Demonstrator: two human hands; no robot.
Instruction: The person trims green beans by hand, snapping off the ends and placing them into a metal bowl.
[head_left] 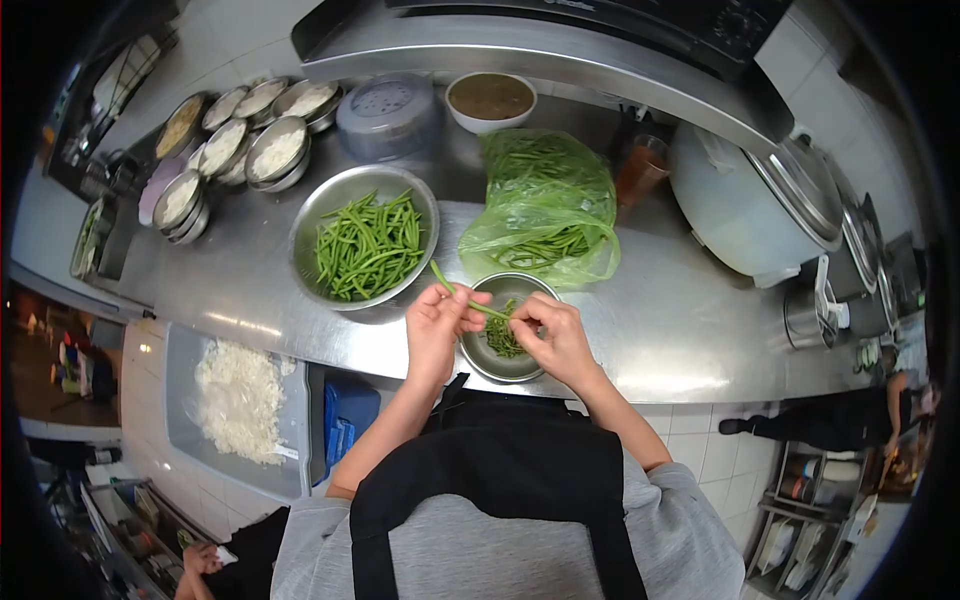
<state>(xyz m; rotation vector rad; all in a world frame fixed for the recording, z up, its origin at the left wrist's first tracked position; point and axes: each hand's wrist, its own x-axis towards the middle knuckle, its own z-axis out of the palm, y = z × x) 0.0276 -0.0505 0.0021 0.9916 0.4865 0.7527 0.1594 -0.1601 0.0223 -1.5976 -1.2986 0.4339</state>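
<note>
Steel ctr (680,345) w/ grn beans (370,245), tiled flr (690,447)

smooth bean (489,310), shiny metal counter (680,345); blurred cover (388,120), probably plastic.

The beans (368,245) are bright green, the bag (548,205) paler green, the apron (490,455) black, the shirt (485,550) grey.

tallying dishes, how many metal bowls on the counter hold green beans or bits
2: the large metal bowl, left of the green bag, and the small metal bowl beneath the left hand and right hand. Others could be hidden.
</note>
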